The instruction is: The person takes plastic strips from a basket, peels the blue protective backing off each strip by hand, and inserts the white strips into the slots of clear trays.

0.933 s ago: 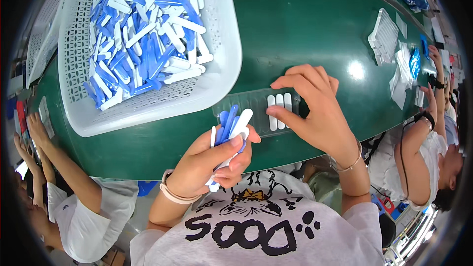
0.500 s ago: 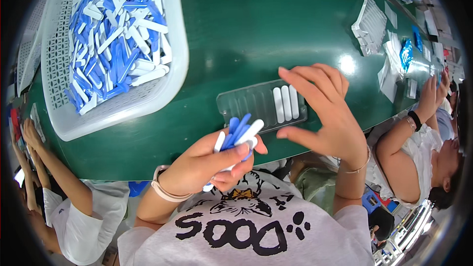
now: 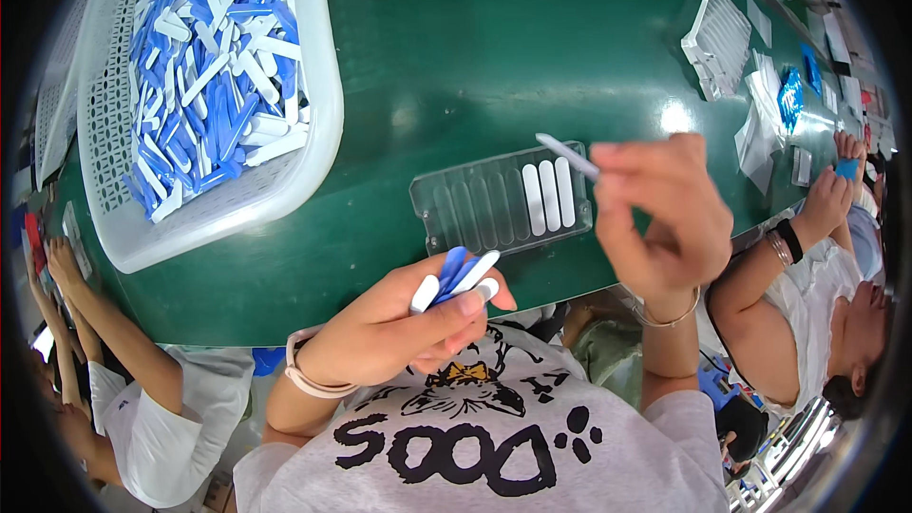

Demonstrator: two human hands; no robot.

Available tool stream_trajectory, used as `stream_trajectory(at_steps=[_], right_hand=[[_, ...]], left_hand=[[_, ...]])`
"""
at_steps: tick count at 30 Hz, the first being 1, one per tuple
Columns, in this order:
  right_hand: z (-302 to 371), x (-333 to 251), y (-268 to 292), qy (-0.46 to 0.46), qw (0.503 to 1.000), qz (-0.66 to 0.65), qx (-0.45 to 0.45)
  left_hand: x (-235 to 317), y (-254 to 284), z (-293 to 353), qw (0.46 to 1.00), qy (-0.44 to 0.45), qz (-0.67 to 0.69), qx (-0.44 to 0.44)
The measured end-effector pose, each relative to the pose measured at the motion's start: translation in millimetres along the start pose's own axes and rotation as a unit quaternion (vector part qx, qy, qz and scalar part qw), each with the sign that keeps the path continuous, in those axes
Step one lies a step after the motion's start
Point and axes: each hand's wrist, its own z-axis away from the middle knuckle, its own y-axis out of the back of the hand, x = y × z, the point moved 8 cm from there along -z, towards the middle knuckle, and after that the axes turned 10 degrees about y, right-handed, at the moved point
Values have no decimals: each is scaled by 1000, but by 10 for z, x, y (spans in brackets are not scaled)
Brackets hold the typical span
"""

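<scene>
My left hand (image 3: 394, 318) is closed round a small bunch of blue and white strips (image 3: 467, 275), flat with rounded ends, which stick out past the thumb. Between thumb and fingertips my right hand (image 3: 670, 209) pinches a single whitish strip (image 3: 563, 153), tilted in the air above the right end of a clear plastic tray (image 3: 439, 209). Three white strips (image 3: 551, 198) lie side by side in the tray's grooves near that end; several grooves to their left hold nothing. The tray lies on the green table, just beyond my left hand.
A white perforated basket (image 3: 328, 85) full of blue and white strips stands at the left. Far right are a stack of clear trays (image 3: 719, 43), pale sheets (image 3: 757, 123) and a blue packet (image 3: 790, 100). Co-workers' arms (image 3: 119, 323) reach in from both sides.
My right hand, spread over the tray's right end before, has drawn to the right and now pinches a whitish strip. My left hand keeps its bunch, slightly lower.
</scene>
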Motion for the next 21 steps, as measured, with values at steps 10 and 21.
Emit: stream_trajectory(at_steps=[10,21], right_hand=[[491,-346,-460,133,948,202,-206],[590,-301,-432,104,948,239,-184]], left_hand=[[17,32,29,1000,-17,-15,2],[-43,62,8,1000,-4,-8,15]])
